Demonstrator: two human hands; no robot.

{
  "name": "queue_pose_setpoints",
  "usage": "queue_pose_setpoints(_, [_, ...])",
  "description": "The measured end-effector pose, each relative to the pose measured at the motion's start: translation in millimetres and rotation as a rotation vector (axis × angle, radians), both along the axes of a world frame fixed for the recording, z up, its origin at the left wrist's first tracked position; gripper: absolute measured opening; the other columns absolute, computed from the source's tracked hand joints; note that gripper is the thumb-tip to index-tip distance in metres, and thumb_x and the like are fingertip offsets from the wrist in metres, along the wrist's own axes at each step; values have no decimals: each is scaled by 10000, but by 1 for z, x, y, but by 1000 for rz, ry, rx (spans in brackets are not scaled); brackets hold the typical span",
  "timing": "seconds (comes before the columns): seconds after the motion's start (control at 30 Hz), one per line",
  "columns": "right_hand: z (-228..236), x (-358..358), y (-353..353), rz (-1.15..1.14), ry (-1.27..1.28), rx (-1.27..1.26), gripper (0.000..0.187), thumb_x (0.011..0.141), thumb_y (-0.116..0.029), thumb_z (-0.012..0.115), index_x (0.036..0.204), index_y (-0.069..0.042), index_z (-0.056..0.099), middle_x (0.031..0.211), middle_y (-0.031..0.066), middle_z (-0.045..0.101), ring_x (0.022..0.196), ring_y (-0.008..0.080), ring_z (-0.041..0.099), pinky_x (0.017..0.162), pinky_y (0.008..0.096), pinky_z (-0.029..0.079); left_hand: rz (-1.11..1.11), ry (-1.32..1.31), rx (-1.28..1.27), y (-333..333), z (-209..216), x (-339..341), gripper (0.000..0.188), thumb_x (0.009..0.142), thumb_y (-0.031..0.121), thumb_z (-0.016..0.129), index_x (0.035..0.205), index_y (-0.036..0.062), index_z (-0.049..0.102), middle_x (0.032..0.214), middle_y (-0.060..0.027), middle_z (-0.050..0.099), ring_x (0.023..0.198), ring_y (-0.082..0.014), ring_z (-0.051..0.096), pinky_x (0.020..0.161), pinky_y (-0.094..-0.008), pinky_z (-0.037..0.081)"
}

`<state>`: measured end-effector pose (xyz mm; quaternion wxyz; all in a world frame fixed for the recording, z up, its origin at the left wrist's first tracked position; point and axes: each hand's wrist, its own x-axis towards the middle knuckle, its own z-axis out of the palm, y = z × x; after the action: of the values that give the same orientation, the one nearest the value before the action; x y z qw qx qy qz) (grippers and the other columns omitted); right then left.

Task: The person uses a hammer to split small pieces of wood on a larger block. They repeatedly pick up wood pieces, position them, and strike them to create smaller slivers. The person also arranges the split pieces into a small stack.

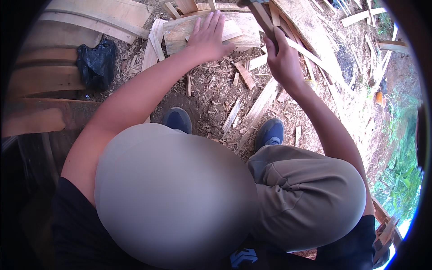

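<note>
Up near the top edge, the left hand is opened out flat, thumb off to the side, resting over a pale wood piece on top of a wider wood block. A bit to the right, the right hand is wrapped around a tool by its handle. Below, there's wood chips around two blue shoes, plus a black plastic bag way left.

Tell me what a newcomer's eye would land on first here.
Probably the trousered knees, filling much of the lower half. Above them, right of top centre, the right hand grips a brown-handled tool, while the left hand lies on pale wood. A black plastic bag stands out at upper left.
</note>
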<state>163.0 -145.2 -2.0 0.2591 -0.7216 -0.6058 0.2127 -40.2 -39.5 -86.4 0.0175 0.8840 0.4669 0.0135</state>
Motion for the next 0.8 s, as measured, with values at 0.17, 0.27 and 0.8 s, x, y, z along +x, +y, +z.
queue_pose_setpoints(0.17, [-9,7,8,96,-124,-54,299,1050,-281,526,1235,-47,537,819,288,698,782,485,694,738,558,536,18,22,-37,0,3,0,964,975,607,460,1628,8,81,1710,-180,80,1594,-282,41,1289,-486,53])
queue_pose_setpoints(0.27, [-14,1,0,54,-39,24,312,1049,-280,524,1230,-26,538,842,296,698,814,489,693,759,565,532,-8,-16,1,1,-2,-2,985,968,613,471,1629,4,67,1711,-183,70,1595,-283,32,1287,-488,47])
queue_pose_setpoints(0.8, [-4,8,16,103,-89,-128,263,1059,-278,503,1189,-55,554,868,244,718,790,435,710,749,546,543,6,-1,-34,1,1,2,963,971,605,466,1629,9,92,1713,-167,80,1595,-275,28,1290,-477,46])
